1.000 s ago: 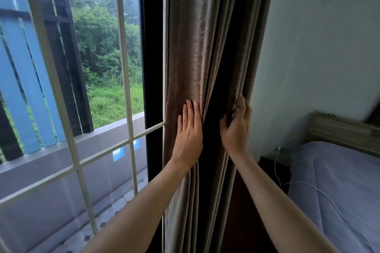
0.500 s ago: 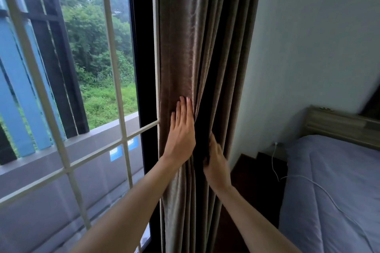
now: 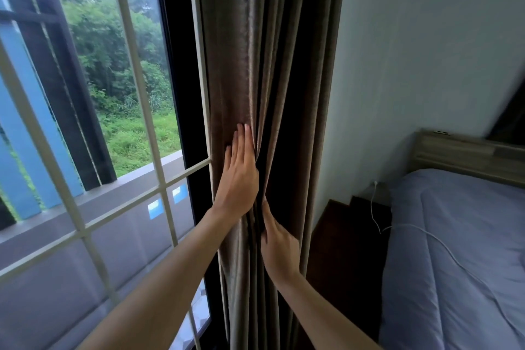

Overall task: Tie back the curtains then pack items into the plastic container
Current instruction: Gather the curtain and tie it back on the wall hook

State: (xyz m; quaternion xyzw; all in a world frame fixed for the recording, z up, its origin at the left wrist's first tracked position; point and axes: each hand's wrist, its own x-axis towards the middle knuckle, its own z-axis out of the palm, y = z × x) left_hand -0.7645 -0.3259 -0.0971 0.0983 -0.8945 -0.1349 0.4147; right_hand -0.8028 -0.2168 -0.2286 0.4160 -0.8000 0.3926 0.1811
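A brown curtain [image 3: 270, 65] hangs gathered in vertical folds between the window and the wall. My left hand [image 3: 240, 176] lies flat on its left folds with the fingers straight and pointing up. Lower down, my right hand [image 3: 279, 244] reaches into a dark fold just right of the left wrist; its fingertips are hidden in the cloth and only the thumb and the back of the hand show. No tie-back and no plastic container are in view.
A window with a white grille [image 3: 133, 65] fills the left side. On the right stands a bed with a blue cover [image 3: 460, 250] and a wooden headboard [image 3: 454, 150]. A white cable [image 3: 377, 216] runs from the wall socket across a dark bedside table [image 3: 349, 236].
My right hand dropped from the curtain's right edge at shoulder height to a fold lower down beside the left wrist. My left hand stayed flat on the curtain.
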